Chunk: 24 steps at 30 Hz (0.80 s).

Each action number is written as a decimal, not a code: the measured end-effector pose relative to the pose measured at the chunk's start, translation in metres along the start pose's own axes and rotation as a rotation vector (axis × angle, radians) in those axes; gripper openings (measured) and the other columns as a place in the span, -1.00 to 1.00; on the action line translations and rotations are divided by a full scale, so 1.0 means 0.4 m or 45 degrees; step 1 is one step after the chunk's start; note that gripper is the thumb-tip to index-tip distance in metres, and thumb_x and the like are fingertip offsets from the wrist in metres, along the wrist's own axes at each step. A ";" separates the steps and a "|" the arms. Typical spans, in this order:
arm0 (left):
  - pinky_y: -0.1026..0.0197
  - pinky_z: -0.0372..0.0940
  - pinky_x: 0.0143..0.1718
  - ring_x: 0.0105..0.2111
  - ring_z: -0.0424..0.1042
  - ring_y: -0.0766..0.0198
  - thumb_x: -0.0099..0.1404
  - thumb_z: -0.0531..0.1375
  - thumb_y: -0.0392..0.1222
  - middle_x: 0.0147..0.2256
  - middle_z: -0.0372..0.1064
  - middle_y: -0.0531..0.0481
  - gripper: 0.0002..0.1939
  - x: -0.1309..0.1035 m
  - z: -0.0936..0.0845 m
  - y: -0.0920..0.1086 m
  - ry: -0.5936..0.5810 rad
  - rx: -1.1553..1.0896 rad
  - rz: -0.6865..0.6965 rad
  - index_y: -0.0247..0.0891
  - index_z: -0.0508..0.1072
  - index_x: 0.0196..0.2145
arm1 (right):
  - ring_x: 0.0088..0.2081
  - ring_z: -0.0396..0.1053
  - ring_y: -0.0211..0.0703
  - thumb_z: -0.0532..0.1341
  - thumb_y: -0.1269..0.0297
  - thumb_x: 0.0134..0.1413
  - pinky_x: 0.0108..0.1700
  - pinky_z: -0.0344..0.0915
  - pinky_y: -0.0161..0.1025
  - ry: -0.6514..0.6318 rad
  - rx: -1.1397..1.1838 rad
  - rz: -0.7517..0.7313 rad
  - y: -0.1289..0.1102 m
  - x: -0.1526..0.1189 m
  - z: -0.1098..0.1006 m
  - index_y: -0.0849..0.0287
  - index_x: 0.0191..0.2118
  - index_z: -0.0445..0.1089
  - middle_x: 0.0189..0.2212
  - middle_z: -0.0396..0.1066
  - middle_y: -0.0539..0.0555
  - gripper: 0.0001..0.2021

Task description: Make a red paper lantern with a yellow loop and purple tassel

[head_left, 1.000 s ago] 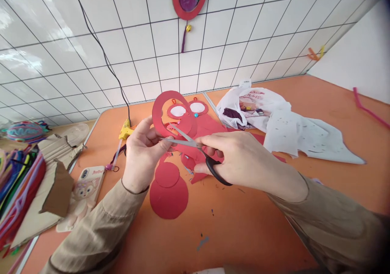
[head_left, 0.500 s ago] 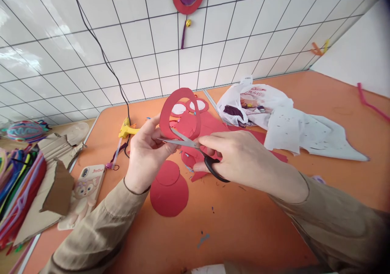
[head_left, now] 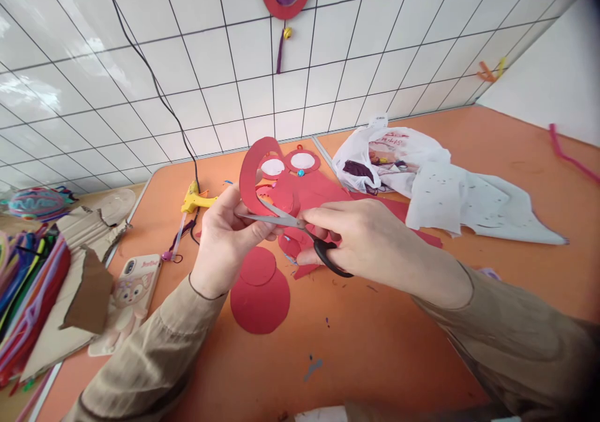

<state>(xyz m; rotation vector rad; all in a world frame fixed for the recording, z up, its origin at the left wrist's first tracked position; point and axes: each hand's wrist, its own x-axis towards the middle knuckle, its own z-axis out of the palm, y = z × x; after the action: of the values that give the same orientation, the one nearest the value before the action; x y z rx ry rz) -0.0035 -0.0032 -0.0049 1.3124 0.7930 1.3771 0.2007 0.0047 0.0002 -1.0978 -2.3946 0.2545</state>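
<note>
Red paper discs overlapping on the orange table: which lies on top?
The smaller red paper disc, farther from the camera: its lower edge shows across the larger red paper disc, which it partly covers.

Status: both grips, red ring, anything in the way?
Left grip on red paper ring. Right grip on scissors, blades parted at ring's lower part. Left thumb looks close to blades; red paper pieces lie beyond.

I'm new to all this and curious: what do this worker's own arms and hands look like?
The bare left hand and bare right hand are human, without gloves. Long, creased, tan-brown fabric sleeves reach the wrists, each ending in a thin dark edge.
</note>
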 end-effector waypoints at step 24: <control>0.30 0.46 -0.45 -0.53 0.50 0.33 0.05 0.44 -0.29 -0.50 0.53 0.06 -0.50 0.002 0.008 0.007 0.075 0.003 -0.045 -0.24 0.51 -0.01 | -0.58 -0.17 -0.37 0.25 0.02 0.14 -0.55 -0.19 -0.31 0.016 0.071 -0.041 0.000 -0.001 0.003 0.14 -0.54 -0.07 -0.65 -0.05 -0.15 -0.49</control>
<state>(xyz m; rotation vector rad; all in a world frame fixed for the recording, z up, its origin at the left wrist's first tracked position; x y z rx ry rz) -0.0011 -0.0039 -0.0015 1.2588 0.8545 1.3924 0.2004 0.0044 -0.0009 -1.0326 -2.3773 0.3003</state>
